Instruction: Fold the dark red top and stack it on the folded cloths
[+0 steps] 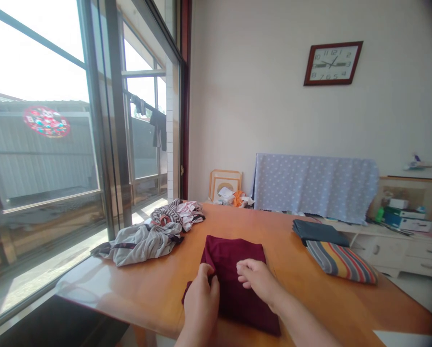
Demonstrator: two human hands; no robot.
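A maroon garment (243, 299), partly folded into a rough rectangle, lies on the wooden table (158, 299) in front of me. My left hand (202, 294) is closed on its left edge, with thumb and fingers pinching the cloth. Above the middle of the garment is my right hand (254, 279), its fingers curled together. Whether any cloth sits between those right fingers is hidden. A small flap of maroon cloth sticks out to the left of my left wrist.
Crumpled clothes, among them a grey garment (140, 243) and a striped one (167, 212), are heaped at the table's left. To the right lie a folded dark cloth (319, 232) and a folded striped cloth (341, 260). A window (38, 159) borders the left side.
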